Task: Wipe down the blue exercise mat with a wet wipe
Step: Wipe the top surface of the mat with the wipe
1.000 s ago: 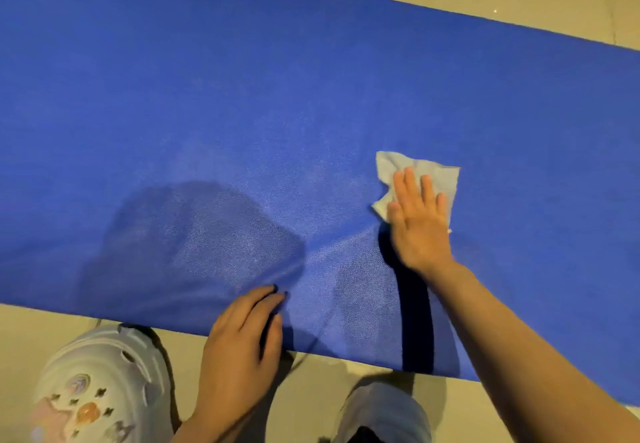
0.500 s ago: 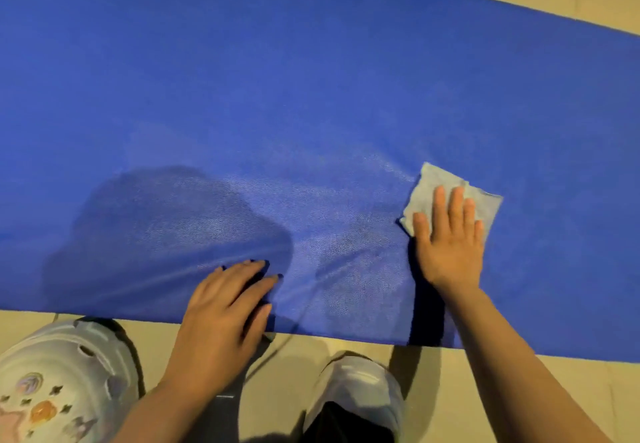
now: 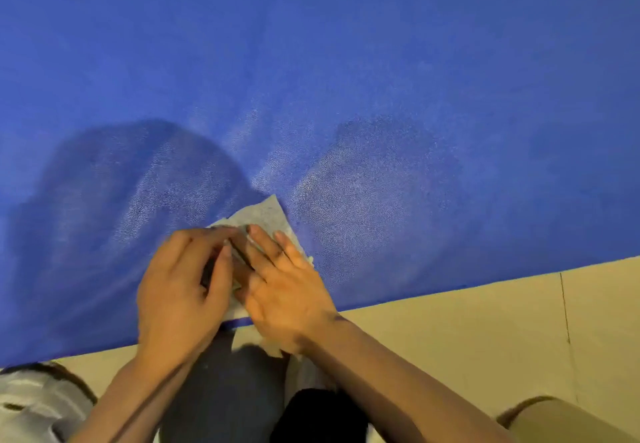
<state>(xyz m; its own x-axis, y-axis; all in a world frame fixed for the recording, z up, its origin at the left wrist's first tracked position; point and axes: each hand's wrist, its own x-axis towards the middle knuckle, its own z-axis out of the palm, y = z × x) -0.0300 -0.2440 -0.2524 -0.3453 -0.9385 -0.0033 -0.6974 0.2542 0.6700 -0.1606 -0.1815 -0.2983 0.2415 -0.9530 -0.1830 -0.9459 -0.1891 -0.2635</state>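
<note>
We see the blue mat (image 3: 346, 62) spread flat on the tan floor (image 3: 485, 332), its long axis running left to right, its near edge slanting up toward the right. Shiny damp patches show on it. The wipe (image 3: 265, 216) lies at that near edge, one corner pointing away from us onto the mat. Our left hand (image 3: 180, 290) curls its fingers and thumb around the wipe's left side; our right hand (image 3: 287, 293) lies across it with fingers extended, covering most of it. A pale shoe (image 3: 34, 404) sits at lower left, beside a dark trouser leg (image 3: 221, 390).
</note>
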